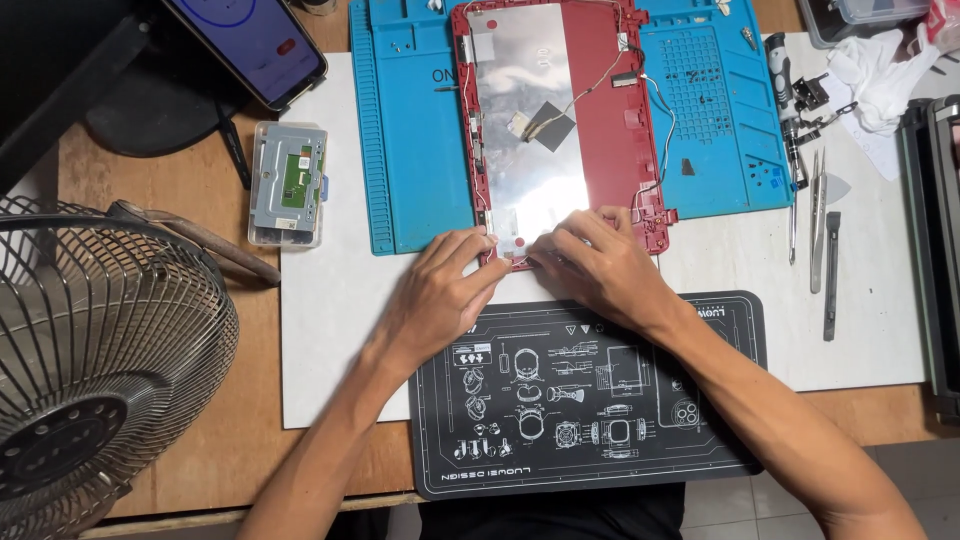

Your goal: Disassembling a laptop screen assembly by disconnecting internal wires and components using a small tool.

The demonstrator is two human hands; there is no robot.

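Observation:
A red laptop lid shell (600, 110) lies open-side up on a blue work mat (420, 150), with a silvery foil panel (525, 120) inside and thin wires along its right side. My left hand (440, 295) and my right hand (600, 265) meet at the shell's near edge, fingertips pinching something small there; what they pinch is hidden. Both wrists rest over a black mat (590, 400) with white drawings.
A fan cage (100, 340) stands at the left. A grey touchpad module (288, 182) and a phone (250, 40) lie at the upper left. A screwdriver (785, 80), tweezers (818, 220), a pry tool (831, 275) and white cloth (880, 75) lie at the right.

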